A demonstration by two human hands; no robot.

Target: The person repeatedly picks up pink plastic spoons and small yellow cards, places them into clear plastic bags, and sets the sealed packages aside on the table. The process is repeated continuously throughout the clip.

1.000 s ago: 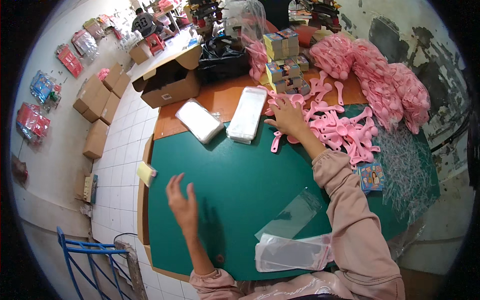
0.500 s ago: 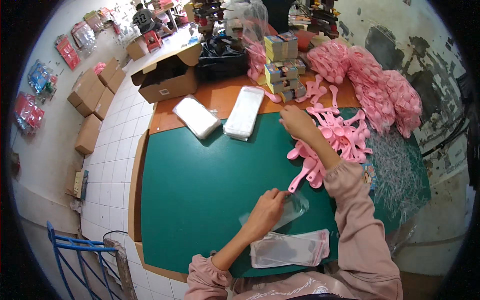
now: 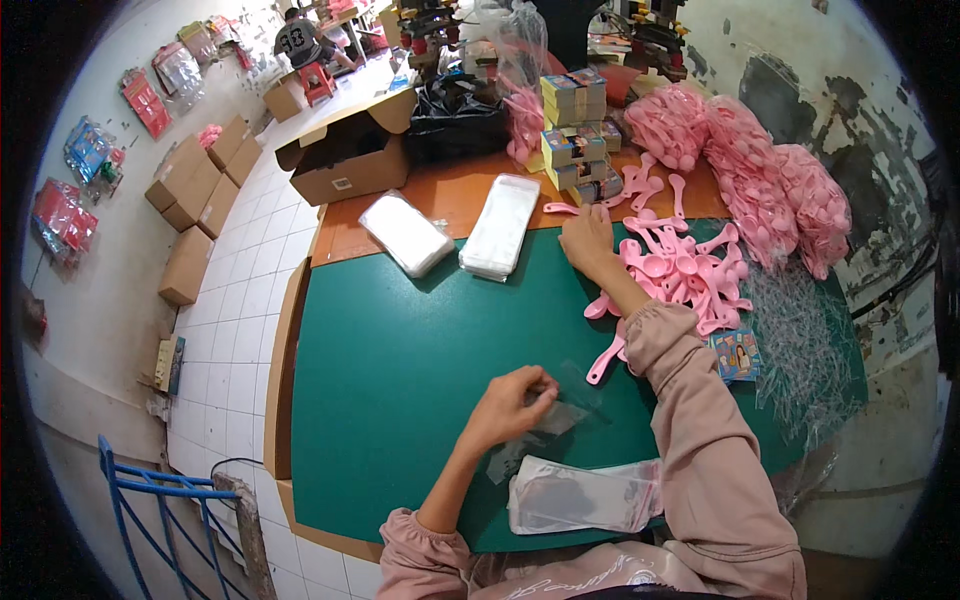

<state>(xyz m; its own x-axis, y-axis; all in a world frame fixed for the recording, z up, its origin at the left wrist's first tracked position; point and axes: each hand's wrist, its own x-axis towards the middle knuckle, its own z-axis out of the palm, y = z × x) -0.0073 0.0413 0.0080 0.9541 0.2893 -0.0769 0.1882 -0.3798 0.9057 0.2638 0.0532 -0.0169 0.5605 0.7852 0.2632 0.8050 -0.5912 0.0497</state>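
While my left hand is low over the green table, its thumb and fingers are bent in close and pinch the edge of a clear bag. The bag is thin and creased, and it hangs out to the right of my fingers. My right hand is farther off, at the left side of the pink spoons. Its fingers curl down and point away from me. One loose spoon pokes out to the left of my fingertips, but I cannot tell if I have hold of it, because my hand hides that part.

The spoons lie in a messy heap to the right of my right hand, and my sleeve goes by the near edge of it. One more spoon at the near end points its handle at the bag. Close to me is a flat stack of clear bags. Blue cards sit just below the heap, beside a spread of clear bits. Past my right hand stand tied card piles, and two white packs lie to their left.
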